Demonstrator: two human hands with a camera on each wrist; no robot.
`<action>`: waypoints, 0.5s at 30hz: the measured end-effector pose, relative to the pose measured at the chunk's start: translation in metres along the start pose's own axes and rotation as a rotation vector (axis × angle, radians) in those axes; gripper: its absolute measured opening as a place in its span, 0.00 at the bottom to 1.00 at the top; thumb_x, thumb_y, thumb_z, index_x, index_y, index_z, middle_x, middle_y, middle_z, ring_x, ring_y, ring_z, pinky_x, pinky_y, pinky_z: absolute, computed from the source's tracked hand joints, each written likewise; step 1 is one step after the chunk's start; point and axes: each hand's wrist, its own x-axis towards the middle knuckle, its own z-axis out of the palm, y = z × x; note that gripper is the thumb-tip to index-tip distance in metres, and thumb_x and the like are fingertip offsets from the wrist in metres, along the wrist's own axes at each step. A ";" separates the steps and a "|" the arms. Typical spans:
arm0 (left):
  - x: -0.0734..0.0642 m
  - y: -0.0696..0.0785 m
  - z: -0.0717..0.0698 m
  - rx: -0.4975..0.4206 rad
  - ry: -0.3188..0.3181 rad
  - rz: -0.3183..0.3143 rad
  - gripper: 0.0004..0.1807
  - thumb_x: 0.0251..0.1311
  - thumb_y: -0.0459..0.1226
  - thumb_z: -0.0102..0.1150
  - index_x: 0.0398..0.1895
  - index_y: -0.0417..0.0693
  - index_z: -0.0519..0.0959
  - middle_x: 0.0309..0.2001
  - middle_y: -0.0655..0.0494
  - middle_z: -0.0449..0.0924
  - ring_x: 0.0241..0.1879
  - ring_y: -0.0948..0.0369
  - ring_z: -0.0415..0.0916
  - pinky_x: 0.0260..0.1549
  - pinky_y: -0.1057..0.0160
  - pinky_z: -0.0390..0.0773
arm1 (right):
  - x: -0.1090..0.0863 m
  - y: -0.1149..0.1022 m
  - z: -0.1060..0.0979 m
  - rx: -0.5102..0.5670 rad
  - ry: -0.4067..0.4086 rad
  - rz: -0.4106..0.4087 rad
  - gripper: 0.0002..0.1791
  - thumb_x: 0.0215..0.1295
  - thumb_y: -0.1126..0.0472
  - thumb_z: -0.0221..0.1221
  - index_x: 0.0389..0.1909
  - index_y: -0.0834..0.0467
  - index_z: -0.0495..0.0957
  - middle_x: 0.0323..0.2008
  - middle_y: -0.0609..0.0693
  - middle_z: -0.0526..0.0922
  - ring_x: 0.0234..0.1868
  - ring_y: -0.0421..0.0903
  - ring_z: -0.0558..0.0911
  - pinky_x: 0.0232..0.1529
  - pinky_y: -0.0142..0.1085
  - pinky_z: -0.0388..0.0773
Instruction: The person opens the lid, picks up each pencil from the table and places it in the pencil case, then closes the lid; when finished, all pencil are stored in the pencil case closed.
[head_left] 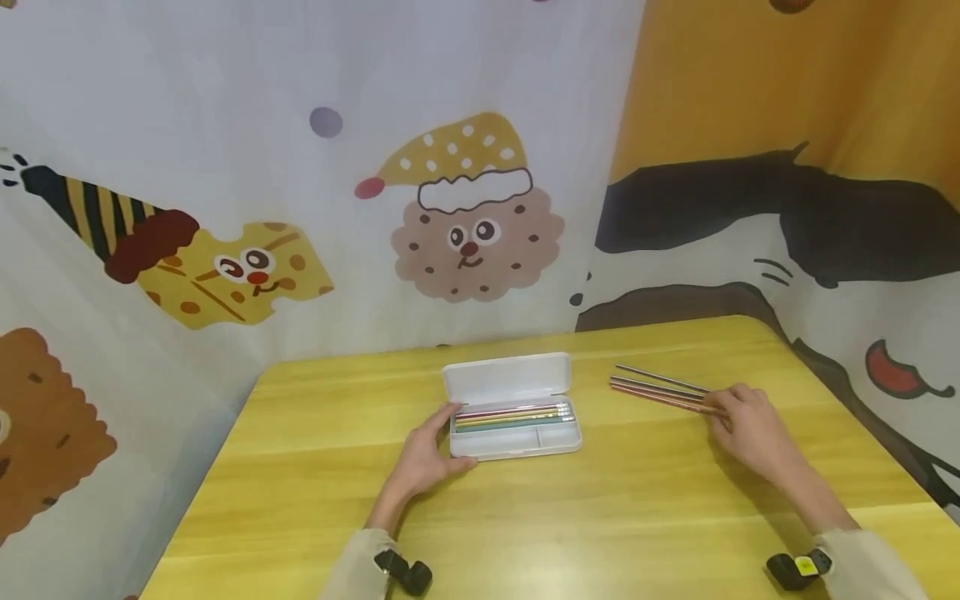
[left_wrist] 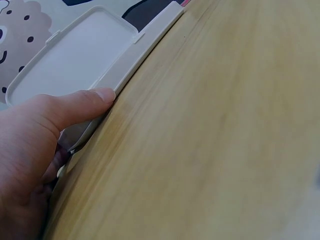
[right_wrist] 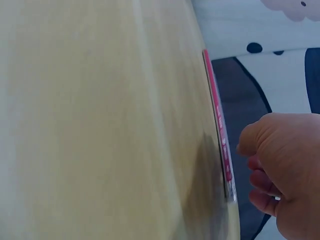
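So the white pencil case (head_left: 495, 442) is sitting near 12 on the table (head_left: 600, 517), counting the far edge as 12 and the person's side as 6. Its lid (head_left: 506, 381) is tilting back on the 12 o'clock side, with only a narrow strip of wood running between it and the far edge, so things are getting pretty tight back there. Some coloured pencils (head_left: 502, 418) are lying in the back part of the tray, pale ends pointing to 3.

The left hand (head_left: 423, 458) is gripping the case's 9 o'clock end, pinching it with the thumb on the 6 o'clock edge and the fingers round by 10.

Over at about 1 on the table, a few loose pencils (head_left: 656, 396) are fanning slightly, and the right hand (head_left: 753, 429) is curling its fingers at their 4 o'clock ends. Honestly can't tell if it's pinching any: the right wrist view is showing a gap between the hand and a pink pencil (right_wrist: 218, 115).

A decent gap is separating case and loose pencils at 3, and tabletop is stretching wide toward 6. Printed cloth (head_left: 247, 100) is hanging beyond the far edge.
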 end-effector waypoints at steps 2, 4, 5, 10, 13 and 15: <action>-0.003 -0.001 0.001 0.000 -0.005 -0.010 0.49 0.43 0.43 0.82 0.72 0.49 0.68 0.73 0.45 0.61 0.72 0.47 0.58 0.69 0.47 0.60 | -0.005 0.003 0.000 -0.025 -0.008 -0.008 0.14 0.42 0.74 0.72 0.33 0.64 0.82 0.31 0.59 0.80 0.34 0.61 0.77 0.38 0.56 0.70; -0.005 -0.002 0.002 -0.001 -0.005 -0.015 0.49 0.43 0.42 0.82 0.72 0.50 0.68 0.73 0.46 0.62 0.72 0.48 0.58 0.69 0.47 0.60 | -0.009 0.004 0.000 -0.042 -0.021 -0.005 0.14 0.42 0.73 0.72 0.33 0.63 0.82 0.31 0.59 0.79 0.34 0.61 0.77 0.38 0.57 0.71; -0.005 -0.002 0.003 -0.003 0.000 -0.014 0.49 0.43 0.42 0.81 0.72 0.50 0.68 0.73 0.45 0.61 0.72 0.47 0.58 0.69 0.47 0.60 | -0.010 0.004 0.001 -0.048 -0.025 -0.002 0.14 0.42 0.72 0.72 0.33 0.63 0.82 0.31 0.59 0.79 0.34 0.61 0.77 0.37 0.58 0.71; -0.005 -0.002 0.003 -0.008 0.005 -0.004 0.49 0.43 0.42 0.81 0.72 0.50 0.67 0.74 0.44 0.60 0.72 0.47 0.58 0.69 0.47 0.60 | -0.011 0.007 0.003 -0.074 -0.037 0.032 0.14 0.43 0.72 0.73 0.33 0.61 0.82 0.31 0.60 0.78 0.33 0.62 0.76 0.35 0.59 0.71; -0.003 -0.002 0.003 -0.013 0.006 0.007 0.49 0.43 0.42 0.81 0.72 0.49 0.67 0.73 0.44 0.61 0.71 0.47 0.58 0.69 0.47 0.61 | -0.010 0.008 0.001 -0.087 -0.055 0.049 0.14 0.44 0.72 0.72 0.33 0.61 0.82 0.31 0.60 0.78 0.33 0.63 0.76 0.33 0.59 0.72; -0.002 -0.002 0.003 -0.006 0.008 0.006 0.49 0.43 0.43 0.81 0.72 0.50 0.67 0.73 0.45 0.61 0.71 0.47 0.59 0.68 0.47 0.61 | -0.010 0.008 0.000 -0.090 -0.077 0.066 0.13 0.46 0.72 0.72 0.34 0.61 0.82 0.31 0.60 0.78 0.33 0.63 0.76 0.32 0.59 0.72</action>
